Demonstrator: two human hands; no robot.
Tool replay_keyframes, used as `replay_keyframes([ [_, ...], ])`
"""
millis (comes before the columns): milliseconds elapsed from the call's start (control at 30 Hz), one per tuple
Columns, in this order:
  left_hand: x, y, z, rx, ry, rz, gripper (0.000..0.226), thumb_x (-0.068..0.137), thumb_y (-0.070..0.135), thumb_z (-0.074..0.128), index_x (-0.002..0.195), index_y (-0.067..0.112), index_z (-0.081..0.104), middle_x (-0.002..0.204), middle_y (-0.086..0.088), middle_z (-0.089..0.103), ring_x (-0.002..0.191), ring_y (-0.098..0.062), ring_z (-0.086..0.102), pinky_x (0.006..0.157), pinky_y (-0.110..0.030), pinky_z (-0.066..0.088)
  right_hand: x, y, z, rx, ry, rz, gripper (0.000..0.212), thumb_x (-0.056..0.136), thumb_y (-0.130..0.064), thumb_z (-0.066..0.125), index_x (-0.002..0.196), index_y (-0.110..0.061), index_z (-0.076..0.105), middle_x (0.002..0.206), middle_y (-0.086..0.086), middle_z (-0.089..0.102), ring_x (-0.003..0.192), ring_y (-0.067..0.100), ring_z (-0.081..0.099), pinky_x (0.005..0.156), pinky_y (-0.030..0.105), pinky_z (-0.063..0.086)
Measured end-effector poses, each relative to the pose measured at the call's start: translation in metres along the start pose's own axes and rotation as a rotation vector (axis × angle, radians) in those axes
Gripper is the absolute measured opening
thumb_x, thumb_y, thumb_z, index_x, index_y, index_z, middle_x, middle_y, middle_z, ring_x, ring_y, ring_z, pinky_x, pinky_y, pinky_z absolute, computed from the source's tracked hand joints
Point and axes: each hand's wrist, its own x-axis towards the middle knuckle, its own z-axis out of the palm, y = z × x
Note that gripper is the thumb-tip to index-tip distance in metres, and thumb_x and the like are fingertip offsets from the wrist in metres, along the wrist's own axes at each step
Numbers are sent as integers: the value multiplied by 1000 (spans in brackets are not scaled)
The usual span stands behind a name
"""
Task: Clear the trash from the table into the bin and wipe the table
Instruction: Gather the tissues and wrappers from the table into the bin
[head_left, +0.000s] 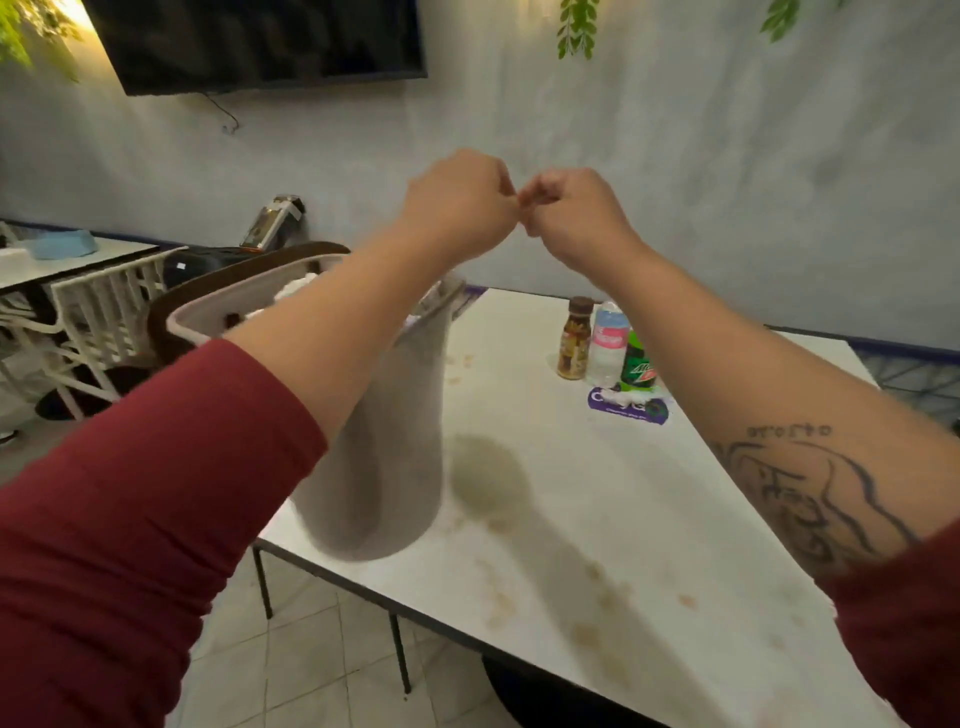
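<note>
A tall grey bin (387, 457) stands on the left edge of the white table (597, 493), with white crumpled trash showing at its rim. My left hand (457, 202) and my right hand (571, 218) are raised above the bin, fingers curled, fingertips meeting; nothing can be made out between them. Brown stains and a wet patch (488, 478) mark the tabletop. A brown bottle (574, 338), a clear water bottle (608, 340) and a green soda bottle (638, 361) stand at the far side by a purple wipes pack (628, 408).
A brown chair (208, 291) stands behind the bin. To the left are white chairs (104, 312) and another table (67, 260) with a blue item. A black TV (260, 41) hangs on the grey wall. Tiled floor lies below the table's near left edge.
</note>
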Motion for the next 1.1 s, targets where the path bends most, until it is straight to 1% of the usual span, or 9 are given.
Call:
replay_keyframes([
  [67, 5, 29, 22, -52, -33, 40, 27, 89, 36, 52, 107, 22, 68, 111, -6, 67, 104, -28, 60, 85, -33, 45, -7, 22, -26, -24, 25, 47, 34, 80, 2, 51, 62, -27, 57, 66, -6, 56, 76, 16, 54, 56, 19, 39],
  [133, 7, 57, 46, -76, -82, 74, 27, 90, 34, 52, 109, 22, 67, 113, -5, 66, 105, -27, 60, 86, -34, 46, -14, 46, -50, -49, 58, 101, 37, 82, 0, 53, 59, -29, 55, 63, -10, 55, 75, 15, 56, 55, 18, 39],
  [233, 8, 92, 83, -121, -176, 105, 30, 88, 26, 50, 113, 20, 65, 118, -6, 65, 108, -27, 59, 92, -36, 48, -25, 88, -84, -62, 113, 182, 36, 81, 0, 54, 59, -28, 57, 64, -10, 58, 72, 14, 58, 58, 22, 45],
  [433, 9, 139, 157, -144, -326, 159, 28, 88, 20, 48, 109, 16, 67, 112, -9, 64, 102, -30, 59, 82, -35, 47, -53, 164, -138, -130, 171, 350, 26, 82, 0, 52, 67, -20, 61, 62, -13, 55, 61, 4, 52, 42, 8, 35],
  [633, 10, 153, 231, -50, -501, 138, 20, 93, 20, 43, 90, 6, 56, 89, -10, 54, 87, -28, 57, 70, -31, 42, -77, 242, -167, -178, 206, 510, 24, 84, 0, 48, 85, -14, 67, 68, -16, 52, 66, 6, 49, 52, 19, 35],
  [767, 12, 140, 281, 71, -610, 125, 23, 91, 26, 48, 102, 9, 60, 100, -9, 62, 87, -25, 58, 75, -34, 49, -91, 291, -174, -262, 195, 624, 25, 83, -2, 48, 93, -15, 66, 75, -15, 50, 81, 16, 51, 64, 24, 40],
  [867, 10, 131, 306, 151, -647, 98, 33, 89, 27, 50, 116, 10, 57, 113, -12, 59, 100, -29, 58, 79, -37, 49, -101, 321, -168, -359, 163, 689, 26, 82, -8, 53, 103, -19, 64, 100, 0, 54, 102, 24, 53, 76, 29, 41],
  [933, 8, 124, 321, 170, -664, 69, 38, 89, 27, 51, 124, 13, 54, 120, -12, 54, 108, -31, 56, 86, -39, 50, -103, 334, -162, -478, 124, 725, 27, 84, -17, 58, 110, -23, 62, 116, 7, 52, 114, 27, 48, 87, 35, 40],
  [1100, 2, 116, 350, 223, -699, 69, 35, 91, 26, 49, 123, 14, 54, 121, -15, 50, 110, -34, 53, 91, -42, 49, -99, 356, -146, -690, -48, 682, 44, 84, -42, 61, 125, -30, 53, 128, 7, 44, 125, 28, 38, 102, 46, 29],
])
